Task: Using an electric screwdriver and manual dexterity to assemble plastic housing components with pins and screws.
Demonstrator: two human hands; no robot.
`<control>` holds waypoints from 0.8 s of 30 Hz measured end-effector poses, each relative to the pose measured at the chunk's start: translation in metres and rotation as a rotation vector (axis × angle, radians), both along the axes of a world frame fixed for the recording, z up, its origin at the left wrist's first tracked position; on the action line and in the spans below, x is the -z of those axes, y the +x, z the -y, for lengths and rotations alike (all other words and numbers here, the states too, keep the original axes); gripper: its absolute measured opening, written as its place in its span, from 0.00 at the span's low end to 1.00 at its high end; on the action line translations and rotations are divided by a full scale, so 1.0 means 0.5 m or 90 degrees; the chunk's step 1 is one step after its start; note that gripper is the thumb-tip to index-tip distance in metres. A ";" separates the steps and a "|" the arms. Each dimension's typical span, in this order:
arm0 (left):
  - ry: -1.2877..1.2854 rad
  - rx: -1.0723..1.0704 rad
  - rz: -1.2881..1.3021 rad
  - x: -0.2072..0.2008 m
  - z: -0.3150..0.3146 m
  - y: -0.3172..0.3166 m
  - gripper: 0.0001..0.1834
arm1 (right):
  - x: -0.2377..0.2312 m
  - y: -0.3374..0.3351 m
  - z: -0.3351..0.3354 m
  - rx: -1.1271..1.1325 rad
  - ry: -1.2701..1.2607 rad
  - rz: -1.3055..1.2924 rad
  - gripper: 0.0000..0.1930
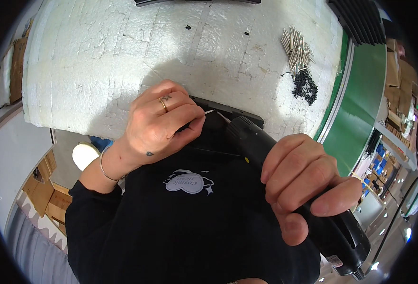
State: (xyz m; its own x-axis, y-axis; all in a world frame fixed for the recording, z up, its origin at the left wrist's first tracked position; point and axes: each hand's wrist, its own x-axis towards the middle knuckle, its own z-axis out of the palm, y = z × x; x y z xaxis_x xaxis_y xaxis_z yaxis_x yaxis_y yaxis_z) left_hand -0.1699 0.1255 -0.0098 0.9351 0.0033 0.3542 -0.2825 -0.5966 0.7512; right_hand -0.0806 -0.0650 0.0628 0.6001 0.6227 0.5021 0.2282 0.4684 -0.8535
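Note:
My right hand (308,182) is wrapped around a black electric screwdriver (251,135), which slants up and left across my front. Its thin bit (223,117) points at a black metal bar (244,113) lying along the table's near edge. My left hand (164,118) is closed in a pinch over the bar's left end. A short, pale silver pin (209,111) sticks out from its fingertips toward the bit, with a small gap between the two. The bar's left part and the other end of the pin are hidden behind my left fingers.
A pile of silver pins (297,49) lies at the right on the white, padded tabletop (100,52), beside a heap of small black pieces (305,88). Two black bits (188,27) lie farther off. Black ribbed parts (360,21) rest at the far right, above a green surface (364,90).

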 end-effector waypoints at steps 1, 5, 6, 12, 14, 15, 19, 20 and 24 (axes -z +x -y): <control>-0.004 -0.002 0.003 0.001 0.001 0.001 0.13 | 0.001 0.000 -0.002 0.006 -0.005 0.002 0.15; -0.003 0.000 0.007 0.003 -0.001 0.002 0.13 | -0.002 0.003 -0.007 -0.004 -0.019 0.008 0.15; -0.001 0.003 0.010 0.004 -0.001 0.001 0.12 | -0.003 0.006 -0.010 -0.024 -0.024 0.021 0.15; 0.010 0.014 0.038 0.015 0.012 -0.006 0.12 | -0.012 0.009 -0.028 -0.069 -0.061 0.038 0.16; 0.005 0.009 0.048 0.011 0.014 -0.005 0.11 | -0.015 0.010 -0.034 -0.071 -0.069 0.039 0.16; 0.002 0.021 0.039 0.008 0.014 -0.004 0.11 | -0.016 0.011 -0.037 -0.076 -0.066 0.036 0.16; 0.001 0.045 0.023 0.008 0.018 0.001 0.10 | -0.015 0.004 -0.045 -0.054 -0.063 0.018 0.16; 0.000 0.052 0.032 0.007 0.018 0.002 0.10 | -0.017 -0.001 -0.049 -0.038 -0.060 0.003 0.16; 0.045 0.074 0.017 0.002 0.020 0.002 0.10 | -0.016 0.006 -0.045 -0.058 -0.053 0.005 0.15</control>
